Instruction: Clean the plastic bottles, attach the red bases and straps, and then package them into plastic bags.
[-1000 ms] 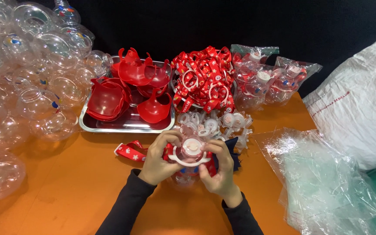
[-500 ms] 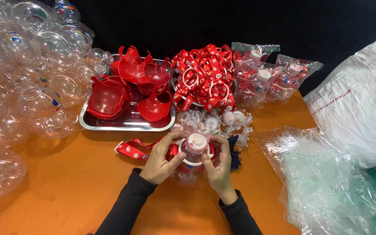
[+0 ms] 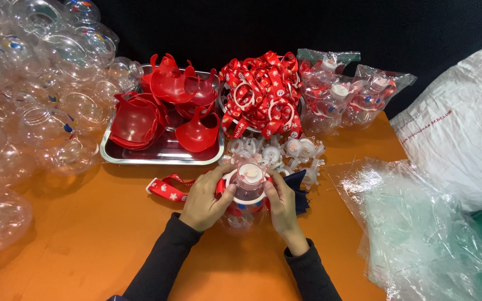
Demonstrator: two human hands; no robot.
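Gripping clear bottle (image 3: 245, 202) w/ both hands' fingers (image 3: 227, 196); steel tray (image 3: 140, 156) holds red bowls (image 3: 165, 106).

- Bare orange counter (image 3: 85, 239) lies open at the near left, room enough for a hand to pass in front of the steel tray (image 3: 140, 157).
- Far left is walled off by a heap of clear plastic globes (image 3: 23, 122), spilling right up to the tray's edge.
- Straight ahead, red cup pieces (image 3: 163, 106) fill the tray, and the strap pile (image 3: 260, 95) sits just beside it.
- White caps (image 3: 285, 150) crowd the strip just beyond both hands.
- On the right, crinkled clear bags (image 3: 419, 234) cover the counter; behind them a big white sack (image 3: 458, 128) blocks the edge.
- A narrow orange gap stays free between the right hand (image 3: 283, 209) and the clear bags.
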